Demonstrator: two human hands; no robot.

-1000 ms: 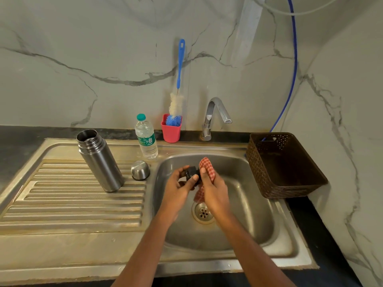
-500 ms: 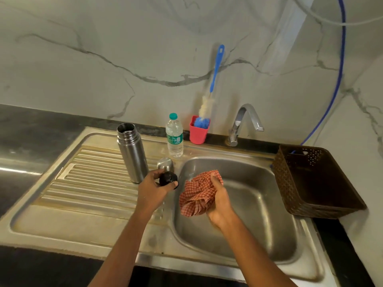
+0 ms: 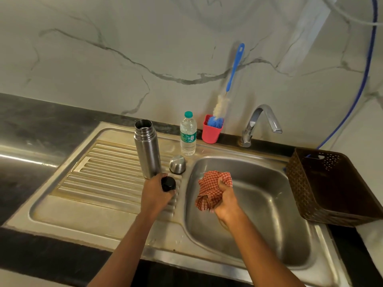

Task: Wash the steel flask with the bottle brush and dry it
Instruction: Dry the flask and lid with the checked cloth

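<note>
Drying nearly finished
Head view: my left hand (image 3: 155, 196), gripping the black stopper (image 3: 168, 183), has left the sink basin (image 3: 269, 204) and sits just right of the upright, open steel flask (image 3: 147, 150); my right hand (image 3: 227, 201) bunches the checked cloth (image 3: 208, 183) farther right. Reassembly looks next.

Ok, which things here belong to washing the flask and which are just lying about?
For the job: open steel flask, black stopper in left hand, domed steel cap, red checked cloth in right hand, blue-handled bottle brush.
Lying about: clear plastic water bottle, brown perforated basket.
</note>
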